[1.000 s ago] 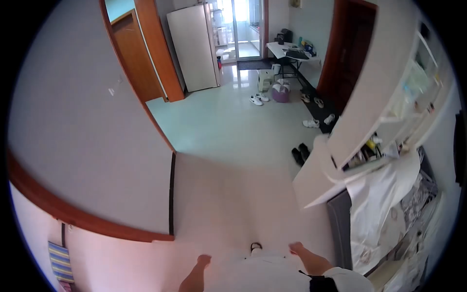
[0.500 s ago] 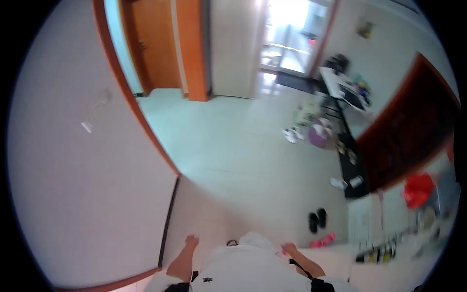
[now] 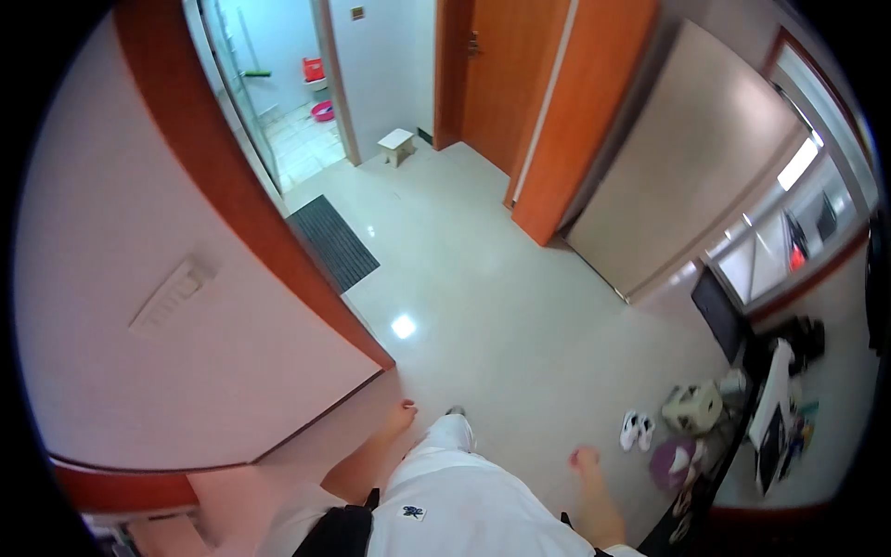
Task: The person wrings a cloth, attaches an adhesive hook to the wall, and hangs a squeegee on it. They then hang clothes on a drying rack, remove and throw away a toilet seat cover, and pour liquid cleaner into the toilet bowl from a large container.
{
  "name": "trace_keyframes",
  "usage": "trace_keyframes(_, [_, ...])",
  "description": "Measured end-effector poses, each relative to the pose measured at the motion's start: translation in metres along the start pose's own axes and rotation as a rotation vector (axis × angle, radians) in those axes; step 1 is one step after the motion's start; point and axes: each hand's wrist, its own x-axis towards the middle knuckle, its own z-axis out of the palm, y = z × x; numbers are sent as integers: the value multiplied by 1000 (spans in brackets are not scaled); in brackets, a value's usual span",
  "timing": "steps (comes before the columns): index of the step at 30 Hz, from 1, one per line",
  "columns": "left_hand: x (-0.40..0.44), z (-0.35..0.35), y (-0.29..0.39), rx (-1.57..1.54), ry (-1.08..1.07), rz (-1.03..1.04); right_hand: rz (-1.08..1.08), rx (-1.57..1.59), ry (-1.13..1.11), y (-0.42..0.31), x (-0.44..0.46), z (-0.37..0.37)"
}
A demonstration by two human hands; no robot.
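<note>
My left hand (image 3: 402, 416) hangs low beside the wall corner, left of my white trousers (image 3: 447, 438), with its fingers curled; whether anything is in it is too small to tell. On the other side, my right hand (image 3: 584, 457) is held out over the pale floor, also with curled fingers, and I cannot make out anything in it. Neither hand touches any object that I can see. A white shirt (image 3: 464, 501) with a small dark emblem fills the bottom centre.
A grey mat (image 3: 334, 243) lies outside a tiled room at the left. A small white stool (image 3: 396, 146) stands by the back wall. The fridge (image 3: 687, 158), white shoes (image 3: 637, 431), a purple stool (image 3: 676, 462) and a cluttered table (image 3: 772, 418) are at the right.
The view has swung left and moved forward. The tiled room, mat and small stool have come into view, while the fridge and table have shifted right. Both arms stay low at my sides.
</note>
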Motion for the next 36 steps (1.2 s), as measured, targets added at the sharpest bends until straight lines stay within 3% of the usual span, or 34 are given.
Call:
trace_keyframes(1, [27,-1,5,-84,39,-59,152,903,204,-57,64,-35])
trace_keyframes(2, [46,-7,25,-140,51,-154,-81,628,200,-112,111,-74])
trace_keyframes(3, [59,-14,44,-192,56,-248,-152,414,208,-198,115,-109])
trace_keyframes(5, [103,-22,75,-123,28,-377,-242,656,326,-316,144,-135])
trace_keyframes(7, [186,-22,51,93,-26,-444,-231,626,259,-388,196,-138])
trace_keyframes(10, [287,-11,53,552,48,-228,-243,287,116,-430,258,-137])
trace_keyframes(11, [273,-38,163,497,79,-195,-235,134,23,-433,282,-133])
trace_keyframes(13, [356,-39,204,417,132,-318,-20,-77,-92,-440,326,-127])
trace_keyframes(15, [417,-49,272,182,277,-163,395,394,-23,-460,342,-114])
trace_keyframes(18, [480,-81,370,-68,296,-132,235,-10,-181,-554,397,-106])
trace_keyframes(20, [519,-90,384,-139,378,-175,135,-275,-288,-615,436,-110])
trace_keyframes(22, [559,-115,398,-107,470,-251,247,-135,-201,-722,505,-79])
trace_keyframes(24, [570,-124,392,6,556,-376,-57,-755,-263,-806,627,-34])
trace_keyframes(25, [579,-127,372,-39,579,-454,-2,-792,-359,-859,701,-11])
trace_keyframes(26, [592,-135,357,-84,591,-530,-423,-1041,-267,-939,715,10])
trace_keyframes(27, [591,-150,375,-146,627,-599,-345,-654,-234,-1025,722,36])
trace_keyframes(28, [589,-160,385,-202,652,-672,-402,-348,-147,-1134,663,60])
trace_keyframes(30, [605,-179,382,-436,623,-702,-421,-310,-236,-1280,676,109])
trace_keyframes(31, [620,-190,386,-510,649,-753,-502,-438,-248,-1344,680,135])
trace_keyframes(32, [632,-199,391,-575,663,-811,-571,-340,-289,-1384,718,168])
trace_keyframes(34, [662,-220,395,-681,595,-879,-561,-62,-316,-1465,687,219])
trace_keyframes(36, [706,-264,409,-757,549,-934,-568,-190,-335,-1505,696,269])
